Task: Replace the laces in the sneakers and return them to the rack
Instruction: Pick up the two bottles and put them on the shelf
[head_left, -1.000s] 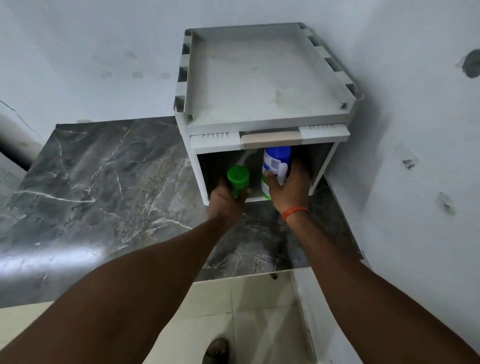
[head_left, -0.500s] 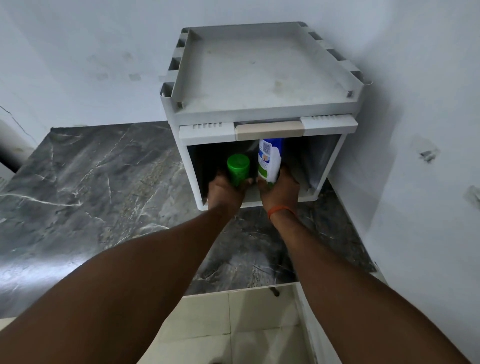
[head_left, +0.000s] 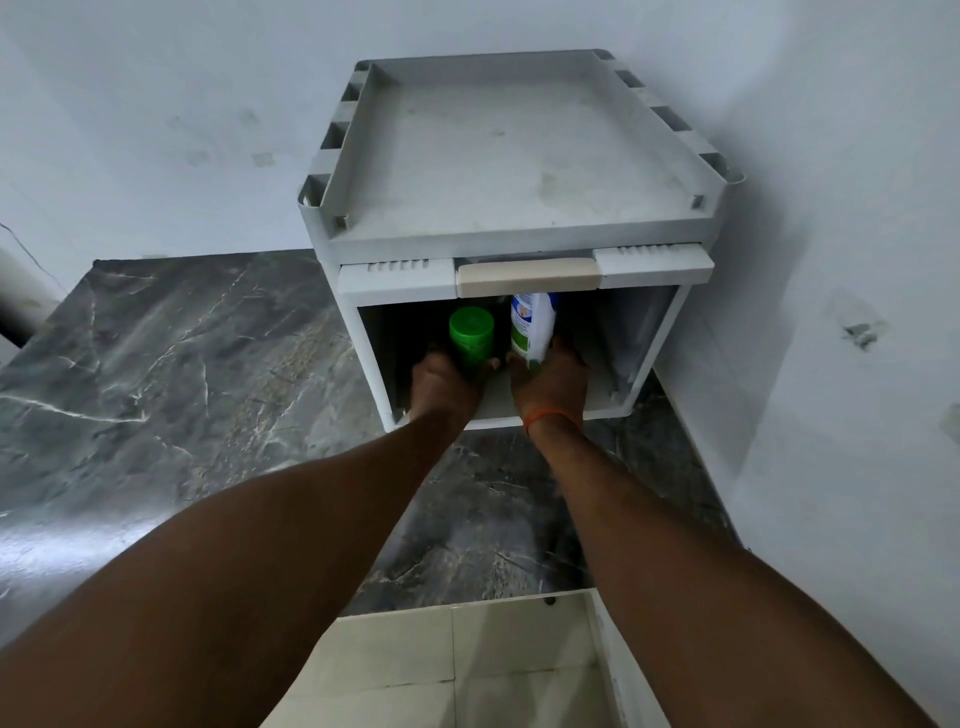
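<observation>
Both hands are closed round containers inside the open lower compartment of a white storage unit (head_left: 519, 241). The left hand (head_left: 441, 379) wraps the lower body of a green-capped container (head_left: 471, 335). The right hand (head_left: 550, 382), with an orange band (head_left: 550, 418) at its wrist, grips the base of a white bottle (head_left: 532, 327) with a blue and green label. Each hand holds low down, probably so the tall shapes can pass under the beige drawer handle (head_left: 527, 277), which hides the bottle's top. The two containers stand near each other toward the left half of the compartment floor (head_left: 602, 395), the green one nearer its left wall. The hands cover their bases, so I cannot tell whether they rest on that floor or are lifted off it.

The unit sits at the back right corner of a dark marble ledge (head_left: 156, 364), tight against the pale wall (head_left: 156, 104). Pale floor tiles (head_left: 467, 665) show below the ledge's front edge.

No sneakers or laces are in view. This looks like a side step, either clearing the compartment or stocking it, so the lacing work itself cannot be judged from here.
</observation>
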